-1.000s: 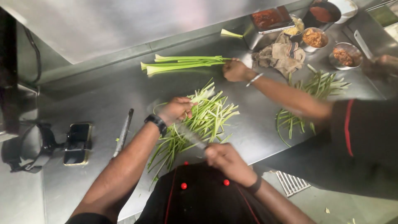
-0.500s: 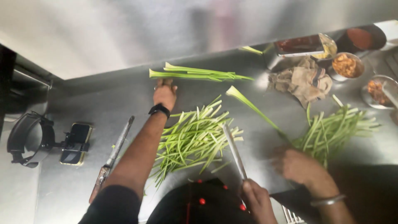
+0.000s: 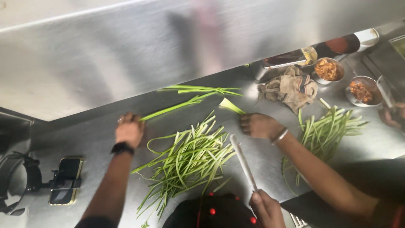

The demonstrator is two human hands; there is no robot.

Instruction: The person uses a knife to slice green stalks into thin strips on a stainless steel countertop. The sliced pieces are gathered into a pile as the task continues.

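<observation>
left hand [image 3: 129, 130] outstretched, right hand [image 3: 266, 209] fisted

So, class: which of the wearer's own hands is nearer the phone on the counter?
Left. The left hand rests just up and right of the phone; the right hand, holding the knife, is far across.

The left hand [image 3: 128, 130] has pulled one green stalk [image 3: 168, 110] off the far bundle (a co-worker's hand [image 3: 258, 125] took another).

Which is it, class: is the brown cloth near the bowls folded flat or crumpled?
Crumpled: the brown cloth lies bunched in uneven folds on the steel counter.
</observation>
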